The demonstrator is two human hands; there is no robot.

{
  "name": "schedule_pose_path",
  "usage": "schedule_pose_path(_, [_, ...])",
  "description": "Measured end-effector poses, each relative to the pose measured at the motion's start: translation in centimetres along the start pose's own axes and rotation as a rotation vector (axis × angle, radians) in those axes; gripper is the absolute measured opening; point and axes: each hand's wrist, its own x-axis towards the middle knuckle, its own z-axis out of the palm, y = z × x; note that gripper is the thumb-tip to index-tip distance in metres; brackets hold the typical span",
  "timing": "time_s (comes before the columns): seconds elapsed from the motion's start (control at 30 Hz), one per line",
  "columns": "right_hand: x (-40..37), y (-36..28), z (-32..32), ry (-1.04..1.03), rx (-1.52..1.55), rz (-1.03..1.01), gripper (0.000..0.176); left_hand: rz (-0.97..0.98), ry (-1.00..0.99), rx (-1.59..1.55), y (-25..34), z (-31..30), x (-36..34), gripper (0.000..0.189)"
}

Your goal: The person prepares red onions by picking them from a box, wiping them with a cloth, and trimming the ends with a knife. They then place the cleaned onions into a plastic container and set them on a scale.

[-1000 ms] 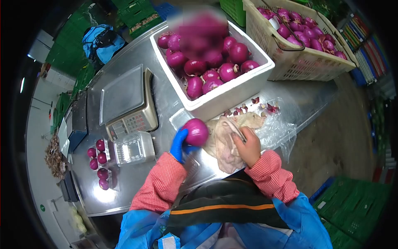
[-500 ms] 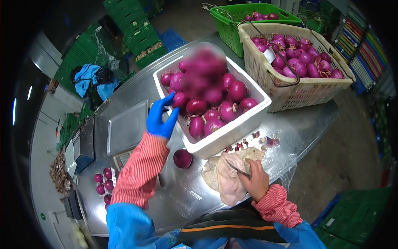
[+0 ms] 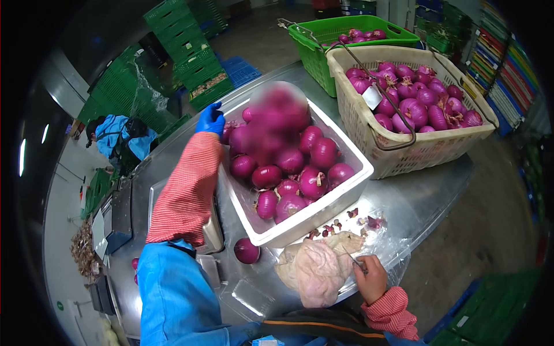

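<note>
My left hand [image 3: 210, 120], in a blue glove, reaches out to the far left corner of a white foam box [image 3: 323, 210] full of red onions [image 3: 290, 158]; what its fingers touch is hidden. One peeled red onion [image 3: 246, 250] lies alone on the steel table [image 3: 415, 190] beside the box's near corner. My right hand [image 3: 371, 278], bare, grips a small knife [image 3: 353, 260] and rests against a crumpled pinkish cloth [image 3: 314, 268] near the table's front edge.
A beige basket [image 3: 430, 147] and a green basket [image 3: 323, 34] of red onions stand at the far right. A scale [image 3: 209, 233] sits under my left arm. Onion skin scraps [image 3: 346, 219] and a clear plastic bag [image 3: 389, 239] lie before the box. Green crates [image 3: 179, 34] stand beyond the table.
My left hand let go of the onion, which now lies on the table, and stretched forward to the box's far corner. My right hand stayed on the cloth with the knife.
</note>
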Motion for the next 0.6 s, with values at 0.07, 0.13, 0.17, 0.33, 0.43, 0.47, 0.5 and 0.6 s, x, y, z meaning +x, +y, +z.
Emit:
schedule_pose_path(0.07, [0.2,0.3,0.5,-0.017,0.01,-0.036,0.013,0.001,-0.2,0.07,0.1,-2.9,-0.9,0.06])
schedule_pose_path(0.13, [0.9,-0.4,1.4,-0.048,0.08,-0.089,0.016,0.109,-0.367,0.175,1.8,-4.1,-3.6,0.071])
schedule_pose_path(0.17, [1.2,-0.8,1.8,-0.065,0.114,-0.115,0.018,0.162,-0.45,0.227,2.8,-4.0,-4.4,0.076])
schedule_pose_path(0.33, [2.9,-3.1,3.1,-0.139,0.099,-0.221,0.017,0.161,-0.533,0.561,5.7,0.1,-5.5,0.096])
schedule_pose_path(0.43, [3.1,-3.3,3.1,-0.15,0.061,-0.252,0.015,0.054,-0.601,0.823,11.6,1.9,-6.2,0.097])
schedule_pose_path(0.47, [3.1,-3.1,3.0,-0.142,0.043,-0.257,0.015,-0.003,-0.628,0.894,12.7,2.2,-6.3,0.097])
schedule_pose_path(0.5, [3.0,-2.8,2.9,-0.134,0.027,-0.261,0.014,-0.011,-0.628,0.919,12.5,2.6,-6.0,0.095])
schedule_pose_path(0.6, [2.4,-1.8,2.8,-0.117,0.018,-0.256,0.013,-0.021,-0.613,0.965,11.5,3.6,-5.3,0.09])
